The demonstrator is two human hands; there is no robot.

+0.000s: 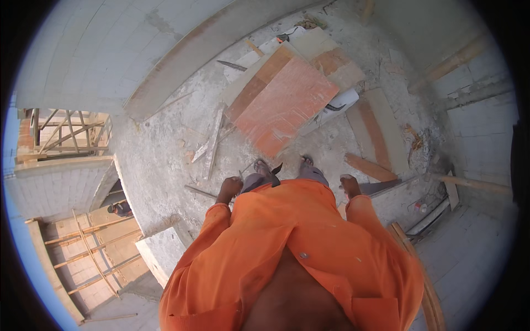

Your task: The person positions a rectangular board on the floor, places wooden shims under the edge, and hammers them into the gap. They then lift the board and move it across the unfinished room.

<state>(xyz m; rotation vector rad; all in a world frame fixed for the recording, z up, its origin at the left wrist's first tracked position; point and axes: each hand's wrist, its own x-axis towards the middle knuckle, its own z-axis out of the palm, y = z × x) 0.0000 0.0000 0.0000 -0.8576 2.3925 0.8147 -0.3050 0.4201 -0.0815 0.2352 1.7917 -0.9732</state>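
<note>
My left hand (229,188) hangs beside my left hip with its fingers curled. A thin bit shows at its fingertips, too small to name. On the other side, my right hand (349,186) is closed near my right hip, and whatever it may hold is hidden. Both hands are apart from the boards. Beyond my sandalled feet lies a large reddish plywood sheet (290,96), dusted with pale streaks, on top of other panels. A long dark pointed tool (232,65) rests off its left edge. A small black and orange object (282,38) sits past the far end.
A grey panel with a reddish stripe (375,127) and a brown plank (371,167) lie to the right. Narrow wood strips (215,143) lie left. The concrete floor ends at a drop (128,193) on the left, with a person (120,208) below. Poles (469,182) lean at right.
</note>
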